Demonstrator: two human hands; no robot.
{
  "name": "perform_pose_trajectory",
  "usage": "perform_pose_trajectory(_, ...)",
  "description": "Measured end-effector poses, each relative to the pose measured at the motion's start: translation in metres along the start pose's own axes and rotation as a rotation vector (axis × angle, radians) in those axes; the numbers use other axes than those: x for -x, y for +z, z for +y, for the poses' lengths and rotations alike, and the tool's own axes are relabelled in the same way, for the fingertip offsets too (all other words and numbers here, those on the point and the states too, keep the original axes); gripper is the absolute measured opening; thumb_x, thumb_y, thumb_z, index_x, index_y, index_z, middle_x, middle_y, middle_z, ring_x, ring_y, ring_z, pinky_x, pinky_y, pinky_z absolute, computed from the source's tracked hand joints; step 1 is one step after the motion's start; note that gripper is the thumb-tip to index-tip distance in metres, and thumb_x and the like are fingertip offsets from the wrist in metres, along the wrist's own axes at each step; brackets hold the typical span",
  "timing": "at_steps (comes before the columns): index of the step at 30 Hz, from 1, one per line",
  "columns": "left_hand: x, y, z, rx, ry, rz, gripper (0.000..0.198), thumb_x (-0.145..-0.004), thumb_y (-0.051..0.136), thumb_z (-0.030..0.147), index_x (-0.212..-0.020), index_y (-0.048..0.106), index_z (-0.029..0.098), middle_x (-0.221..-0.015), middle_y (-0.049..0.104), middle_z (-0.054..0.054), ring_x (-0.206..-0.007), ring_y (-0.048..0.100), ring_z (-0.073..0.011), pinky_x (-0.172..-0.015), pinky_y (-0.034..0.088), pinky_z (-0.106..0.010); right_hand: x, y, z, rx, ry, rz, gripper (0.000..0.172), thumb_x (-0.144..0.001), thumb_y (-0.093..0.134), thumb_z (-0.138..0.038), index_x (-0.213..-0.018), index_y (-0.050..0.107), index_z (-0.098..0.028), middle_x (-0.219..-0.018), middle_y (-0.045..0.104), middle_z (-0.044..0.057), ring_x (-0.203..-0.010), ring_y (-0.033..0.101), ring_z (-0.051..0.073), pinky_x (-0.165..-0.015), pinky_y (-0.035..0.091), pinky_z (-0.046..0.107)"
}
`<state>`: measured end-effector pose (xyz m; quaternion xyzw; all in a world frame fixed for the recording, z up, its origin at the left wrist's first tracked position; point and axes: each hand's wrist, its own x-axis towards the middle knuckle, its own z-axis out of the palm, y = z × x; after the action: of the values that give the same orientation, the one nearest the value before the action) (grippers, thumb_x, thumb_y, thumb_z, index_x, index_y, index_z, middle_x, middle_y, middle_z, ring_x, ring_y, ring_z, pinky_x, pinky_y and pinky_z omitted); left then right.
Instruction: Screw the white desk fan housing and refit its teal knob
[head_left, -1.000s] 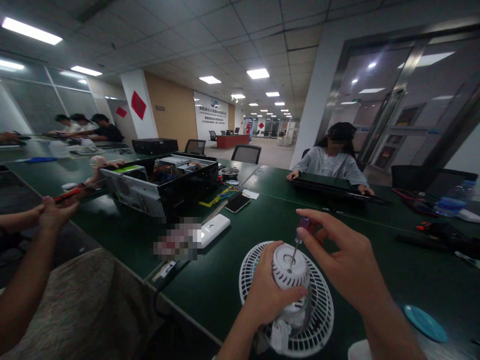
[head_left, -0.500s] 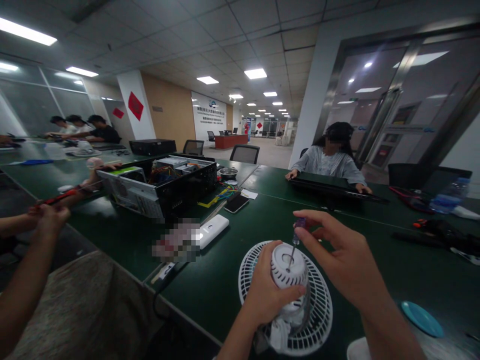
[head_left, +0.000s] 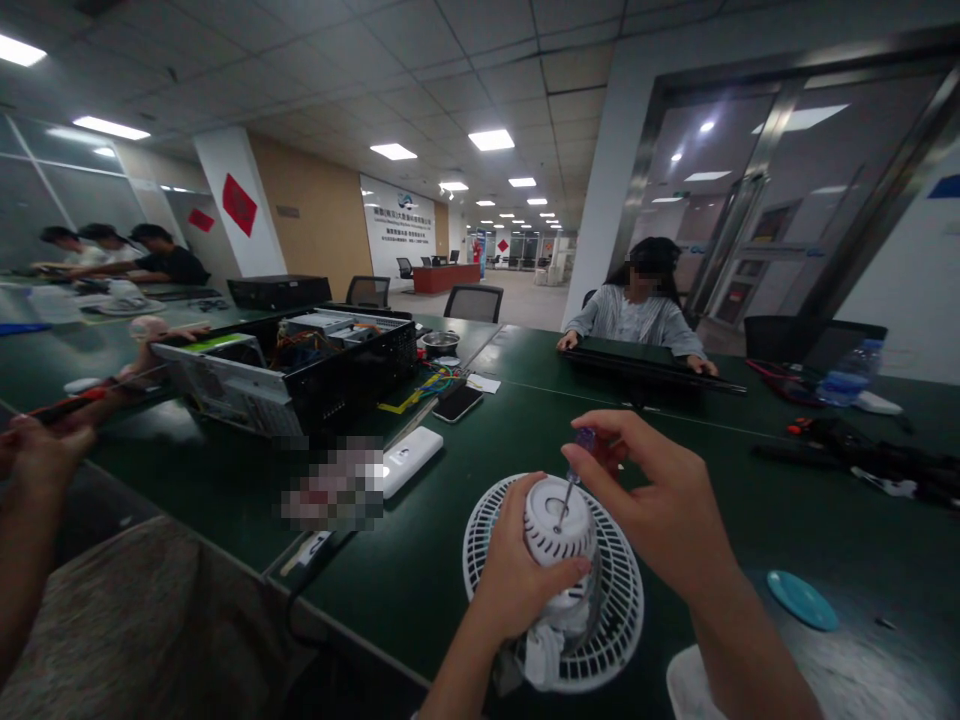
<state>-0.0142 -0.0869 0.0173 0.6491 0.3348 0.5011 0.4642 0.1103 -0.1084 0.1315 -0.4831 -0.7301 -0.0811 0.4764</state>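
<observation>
A small white fan [head_left: 561,520] lies on the green table with its round grille [head_left: 619,622] downward and its slotted motor housing up. My left hand [head_left: 519,570] is wrapped round the housing, thumb on the near side and fingers on the far left. Between the thumb and fingers of my right hand [head_left: 643,490] is a screwdriver [head_left: 584,440] with a purple, see-through handle. Its thin shaft slants down, and the tip meets the top of the housing at a small hole. Whether a screw sits in that hole is too small to tell.
An opened computer case [head_left: 300,365] stands left, with a co-worker's hands [head_left: 52,440] beside it. A white power bank [head_left: 411,460] and a phone [head_left: 458,403] lie nearer. Another person [head_left: 634,305] sits opposite, holding a black panel [head_left: 649,366]. A turquoise disc [head_left: 801,600] rests at right.
The whole view has shifted, so most things sit further left. My left hand still grips the fan, and the screwdriver tip stays on the housing. The co-worker's hands at left have moved slightly.
</observation>
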Motion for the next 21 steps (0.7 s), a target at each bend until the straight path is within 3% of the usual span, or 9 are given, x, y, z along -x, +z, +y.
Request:
perform_pose_trajectory(4,-0.0005,-0.0003,-0.0006,-0.015,0.012,-0.006,0.070,-0.062,0.074,0.019,-0.124,0.042,0.023,-0.126,0.049,-0.006,-0.118,0.046,-0.0269,-0.104,0.032,-0.041,-0.0014,0.0041,0.0010,0.039,-0.012,-0.011,0.017,-0.083,0.056,-0.026,-0.097,0.062,-0.018,-0.077,0.062,0.003,-0.068,0.058,0.015,-0.058,0.048,0.027)
perform_pose_trajectory(9,-0.0007,0.0000,-0.0014,-0.003,0.026,-0.007,0.068,-0.062,0.073,0.020,-0.123,0.042,0.022,-0.124,0.050,-0.007,-0.116,0.047,-0.0268,-0.103,0.032,-0.042,0.0009,-0.0018,0.0019,-0.142,0.037,-0.138,0.029,-0.088,0.045,-0.019,-0.114,0.057,-0.021,-0.103,0.065,0.005,-0.087,0.062,0.016,-0.067,0.051,0.027)
perform_pose_trajectory(14,-0.0008,-0.0002,0.0016,-0.003,0.018,-0.007,0.068,-0.062,0.073,0.018,-0.122,0.042,0.022,-0.123,0.050,-0.006,-0.115,0.047,-0.0265,-0.102,0.033,-0.042,0.0003,-0.0007,-0.0010,-0.074,0.027,-0.056,0.019,-0.082,0.056,-0.022,-0.100,0.061,-0.020,-0.086,0.066,0.003,-0.069,0.061,0.014,-0.063,0.050,0.027)
perform_pose_trajectory(17,-0.0011,-0.0005,0.0035,0.002,0.001,-0.007,0.067,-0.062,0.072,0.017,-0.122,0.042,0.022,-0.123,0.051,-0.007,-0.116,0.047,-0.0267,-0.102,0.033,-0.042,-0.0018,0.0027,-0.0016,0.033,-0.018,0.007,0.013,-0.081,0.057,-0.025,-0.091,0.063,-0.019,-0.077,0.064,0.003,-0.070,0.059,0.016,-0.065,0.049,0.030)
perform_pose_trajectory(21,-0.0008,-0.0005,0.0032,-0.003,0.001,-0.011,0.067,-0.062,0.072,0.018,-0.122,0.042,0.022,-0.124,0.050,-0.007,-0.116,0.046,-0.0274,-0.103,0.031,-0.043,-0.0015,-0.0004,0.0004,-0.029,0.005,-0.079,0.026,-0.084,0.051,-0.022,-0.109,0.060,-0.018,-0.091,0.065,0.006,-0.073,0.060,0.015,-0.063,0.051,0.028)
